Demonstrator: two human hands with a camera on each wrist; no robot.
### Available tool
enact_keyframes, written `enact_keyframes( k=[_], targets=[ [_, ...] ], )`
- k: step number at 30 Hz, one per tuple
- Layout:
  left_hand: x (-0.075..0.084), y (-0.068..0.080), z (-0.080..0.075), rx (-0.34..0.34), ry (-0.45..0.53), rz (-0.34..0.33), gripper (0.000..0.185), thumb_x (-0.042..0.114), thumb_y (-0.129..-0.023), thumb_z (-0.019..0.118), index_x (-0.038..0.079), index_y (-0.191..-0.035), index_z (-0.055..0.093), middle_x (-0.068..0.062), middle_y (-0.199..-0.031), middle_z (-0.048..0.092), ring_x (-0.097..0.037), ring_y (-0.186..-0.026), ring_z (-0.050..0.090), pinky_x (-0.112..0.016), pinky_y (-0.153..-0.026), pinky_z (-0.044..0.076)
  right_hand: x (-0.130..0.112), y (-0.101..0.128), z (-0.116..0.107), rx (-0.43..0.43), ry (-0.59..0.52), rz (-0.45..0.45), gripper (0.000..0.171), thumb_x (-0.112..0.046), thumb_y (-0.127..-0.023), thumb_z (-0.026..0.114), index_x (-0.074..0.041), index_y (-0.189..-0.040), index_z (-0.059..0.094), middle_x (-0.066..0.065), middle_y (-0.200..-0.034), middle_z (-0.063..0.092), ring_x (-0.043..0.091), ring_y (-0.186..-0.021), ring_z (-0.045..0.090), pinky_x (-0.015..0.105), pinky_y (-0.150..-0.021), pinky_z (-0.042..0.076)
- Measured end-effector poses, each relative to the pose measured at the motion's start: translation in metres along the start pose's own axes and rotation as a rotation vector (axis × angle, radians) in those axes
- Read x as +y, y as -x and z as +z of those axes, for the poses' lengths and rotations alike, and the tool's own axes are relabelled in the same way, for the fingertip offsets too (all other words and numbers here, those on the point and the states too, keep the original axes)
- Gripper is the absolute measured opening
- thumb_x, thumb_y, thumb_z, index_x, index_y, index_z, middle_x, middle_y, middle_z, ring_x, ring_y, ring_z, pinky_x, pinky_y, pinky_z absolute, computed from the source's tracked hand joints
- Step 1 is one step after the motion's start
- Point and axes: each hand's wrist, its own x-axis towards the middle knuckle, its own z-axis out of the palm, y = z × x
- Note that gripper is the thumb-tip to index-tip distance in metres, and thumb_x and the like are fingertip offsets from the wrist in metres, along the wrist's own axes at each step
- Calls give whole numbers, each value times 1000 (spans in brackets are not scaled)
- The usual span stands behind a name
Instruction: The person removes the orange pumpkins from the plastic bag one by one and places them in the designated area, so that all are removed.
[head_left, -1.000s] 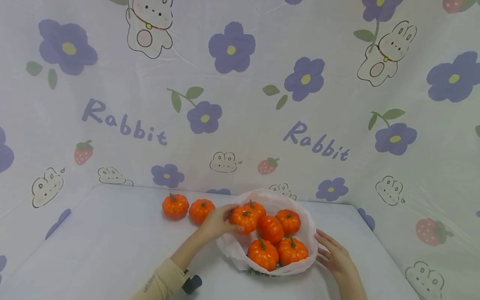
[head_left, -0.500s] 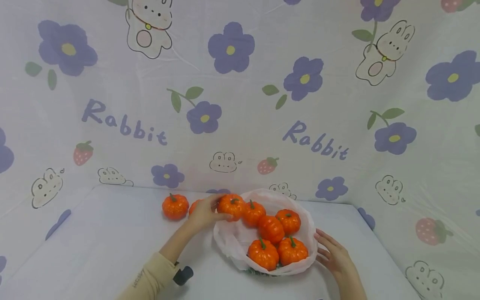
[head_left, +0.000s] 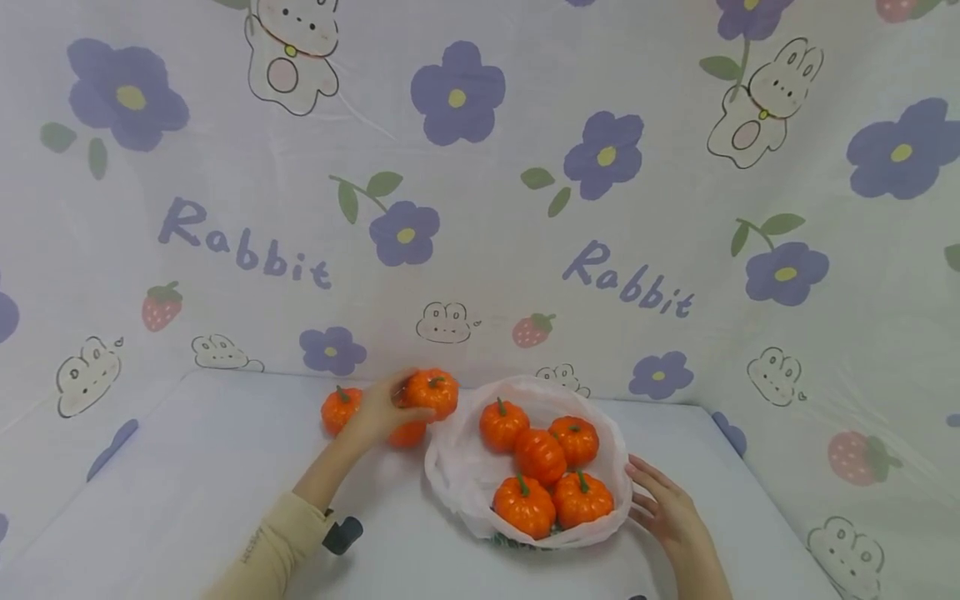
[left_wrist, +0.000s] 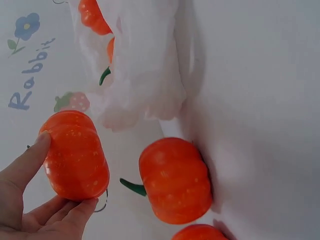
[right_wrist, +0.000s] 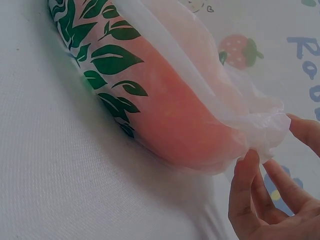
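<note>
My left hand (head_left: 378,414) grips a small orange pumpkin (head_left: 432,395) and holds it raised, left of the bag. In the left wrist view, the thumb and fingers lie around that pumpkin (left_wrist: 75,155). A white plastic bag (head_left: 459,487), open at the top, holds several orange pumpkins with green stems. Its right rim is held by my right hand (head_left: 673,515); the right wrist view shows the bag's edge (right_wrist: 267,131) between the fingertips. Green leaf prints mark the bag's side. Below and behind my left hand stand two more pumpkins, one at the left (head_left: 340,410) and one partly hidden (head_left: 408,434).
Everything stands on a white table (head_left: 225,483). Behind it hangs a white cloth (head_left: 465,192) printed with rabbits, flowers and strawberries, close to the table's back edge. A black device (head_left: 342,536) sits at my left wrist.
My left hand has moved up and left with the pumpkin, from over the bag to beyond its left rim, above the loose pumpkins. My right hand stays at the bag's right rim.
</note>
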Motion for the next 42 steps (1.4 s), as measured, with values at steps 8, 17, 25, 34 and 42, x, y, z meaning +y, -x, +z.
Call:
enact_keyframes(
  k=[8, 17, 25, 34, 42],
  targets=[
    [-13, -1, -23, 57, -69, 14, 78, 27, -83, 77, 3, -147, 39, -20, -152, 42, -39, -139, 42, -49, -113, 40, -2, 1, 1, -2, 9, 0, 79, -47, -86, 71, -17, -151, 37, 4, -154, 34, 15, -108, 55, 25, -92, 50],
    [-30, -6, -44, 100, -109, -17, 83, 31, -84, 76, 2, -149, 35, -20, -154, 38, -39, -143, 36, -51, -118, 33, -1, 0, 0, 6, -3, -9, 72, -44, -86, 72, -19, -147, 44, -8, -133, 49, 13, -104, 57, 32, -99, 50],
    [-39, -4, -62, 125, -96, -32, 79, 32, -87, 73, 6, -151, 34, -19, -157, 34, -41, -144, 34, -52, -117, 33, 0, 0, -1, 4, -5, -7, 72, -44, -85, 73, -20, -147, 45, -8, -131, 52, 12, -102, 58, 26, -91, 51],
    [-45, 1, -81, 192, -93, -30, 79, 27, -90, 70, 1, -152, 28, -24, -157, 30, -42, -145, 31, -51, -117, 33, -1, 1, 2, 8, -3, -3, 77, -46, -85, 72, -18, -149, 40, 5, -153, 35, 16, -108, 55, 38, -105, 48],
    [-59, 6, -95, 253, -101, -52, 79, 24, -91, 69, -2, -152, 25, -26, -157, 28, -43, -145, 29, -51, -117, 32, 1, 2, 2, 4, -5, -8, 75, -44, -86, 71, -18, -149, 41, 5, -154, 34, 15, -109, 55, 25, -91, 50]
  ],
)
